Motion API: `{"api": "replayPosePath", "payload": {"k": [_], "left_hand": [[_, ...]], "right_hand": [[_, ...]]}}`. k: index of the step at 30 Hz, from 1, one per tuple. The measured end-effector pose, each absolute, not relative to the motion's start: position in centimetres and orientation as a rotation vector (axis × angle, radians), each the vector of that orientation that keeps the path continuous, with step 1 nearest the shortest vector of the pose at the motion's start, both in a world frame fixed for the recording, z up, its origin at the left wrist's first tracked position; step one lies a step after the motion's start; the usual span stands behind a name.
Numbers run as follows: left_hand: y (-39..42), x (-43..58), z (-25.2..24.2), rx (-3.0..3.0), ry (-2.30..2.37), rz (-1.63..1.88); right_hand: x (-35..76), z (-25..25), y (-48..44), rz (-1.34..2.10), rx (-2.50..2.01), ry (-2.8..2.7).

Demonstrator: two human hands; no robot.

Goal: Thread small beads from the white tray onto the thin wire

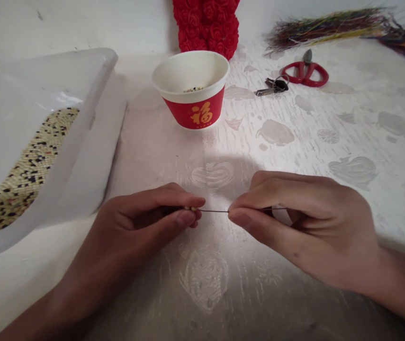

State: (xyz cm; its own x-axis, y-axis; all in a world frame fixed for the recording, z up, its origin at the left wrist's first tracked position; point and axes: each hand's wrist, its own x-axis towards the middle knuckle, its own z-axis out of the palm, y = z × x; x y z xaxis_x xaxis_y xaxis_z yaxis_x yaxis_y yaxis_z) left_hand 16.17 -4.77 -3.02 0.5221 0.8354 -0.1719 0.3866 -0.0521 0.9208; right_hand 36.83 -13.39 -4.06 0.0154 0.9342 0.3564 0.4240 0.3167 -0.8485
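My left hand [145, 215] pinches a small pale bead [189, 208] between thumb and forefinger, low over the table. My right hand [301, 222] pinches a thin dark wire [213, 210] that runs leftward to the bead. The wire's tip meets the bead at my left fingertips. Both hands hover close together over the white patterned tablecloth [347, 142]. Behind them stands a red and white paper cup [193, 87] with a few beads at its bottom.
A clear plastic bag [39, 137] of tiny beige and dark beads lies at the left. Red scissors [305, 71] and a bunch of keys [273, 86] lie at the back right. A bundle of coloured wires [340, 26] and a red rose ornament [207, 23] sit at the far edge.
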Motion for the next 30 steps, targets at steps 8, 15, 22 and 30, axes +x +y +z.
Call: {"api": "replayPosePath", "payload": {"k": [8, 15, 22, 30], "left_hand": [[-4.89, 16.26, -3.06, 1.640, 1.108, 0.513], [-5.08, 16.36, -2.85, 1.581, 1.106, 0.546], [-5.02, 16.38, -2.89, 1.549, 1.062, 0.521], [-5.06, 16.39, -2.88, 1.554, 1.052, 0.529]], "right_hand": [[36.81, -3.87, -13.56, 0.624, -1.254, -1.603], [36.80, -3.93, -13.47, 0.603, -1.226, -1.643], [36.78, -3.87, -13.44, 0.599, -1.233, -1.663], [36.98, -3.90, -13.59, 0.614, -1.255, -1.665]]}}
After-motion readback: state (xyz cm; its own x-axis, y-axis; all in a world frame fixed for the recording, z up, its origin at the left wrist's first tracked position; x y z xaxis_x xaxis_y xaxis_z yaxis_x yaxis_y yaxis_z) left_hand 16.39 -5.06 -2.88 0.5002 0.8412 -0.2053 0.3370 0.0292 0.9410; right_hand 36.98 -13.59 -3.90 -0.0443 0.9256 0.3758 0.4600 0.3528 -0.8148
